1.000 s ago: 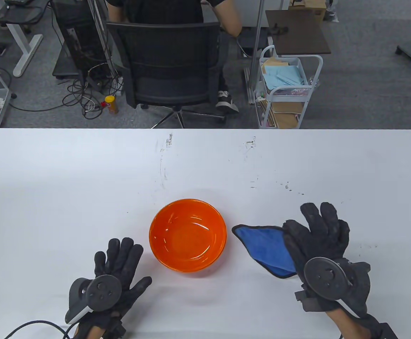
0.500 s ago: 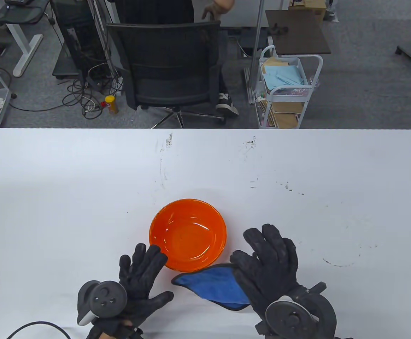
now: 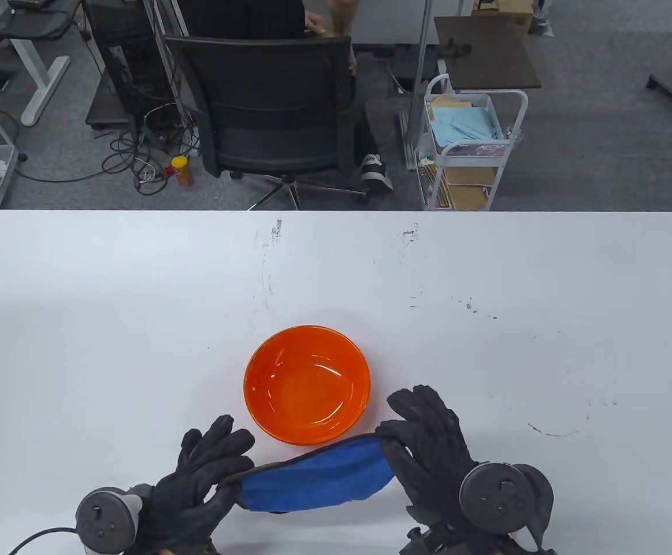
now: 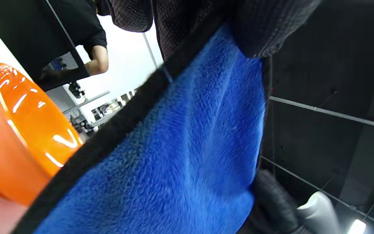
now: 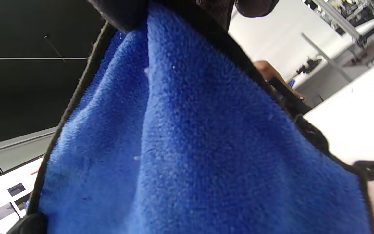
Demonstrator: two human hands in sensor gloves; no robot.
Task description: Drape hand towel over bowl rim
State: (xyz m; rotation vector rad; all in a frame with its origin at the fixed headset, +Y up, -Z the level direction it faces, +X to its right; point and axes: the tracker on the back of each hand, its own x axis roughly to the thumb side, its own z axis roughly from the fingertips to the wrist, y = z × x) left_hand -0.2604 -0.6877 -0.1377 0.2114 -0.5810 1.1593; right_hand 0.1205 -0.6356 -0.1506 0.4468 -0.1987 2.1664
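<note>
Two hands hold the blue towel [image 3: 318, 477] stretched between them, just in front of the orange bowl [image 3: 307, 384] on the white worktop [image 3: 110, 318]. I see my left hand [image 3: 197, 483] pinching the towel's left end, fingers pressed together on its black-edged corner. My right hand [image 3: 428, 454] pinches the right end the same way. The towel's upper edge lies close to the bowl's near side; I cannot tell if it touches
</note>
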